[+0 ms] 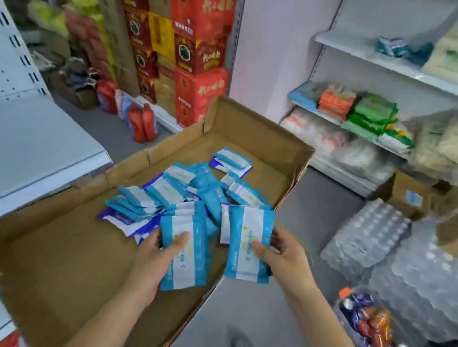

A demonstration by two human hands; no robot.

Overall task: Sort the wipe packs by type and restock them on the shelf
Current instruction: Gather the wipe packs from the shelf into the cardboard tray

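left hand (155,259) gripping one blue-white wipe pack (184,254), thumb on top | right hand (284,254) gripping a second pack (248,244) | rest lying loose in cardboard box (70,255) | packs looking light, soft, probably slick film; pinching across flat faces holding best

We get bright, even light, seemingly from overhead, and soft shadows: the box (52,238) darkens gently along its near left wall. The left shelf (26,136) looks pale, almost washed out. Motion blur smears the right shelves (405,70) and the red cartons (204,28). The held packs (249,232) are sharpest, yet their print is soft. Straight lines bow near the frame's edges.
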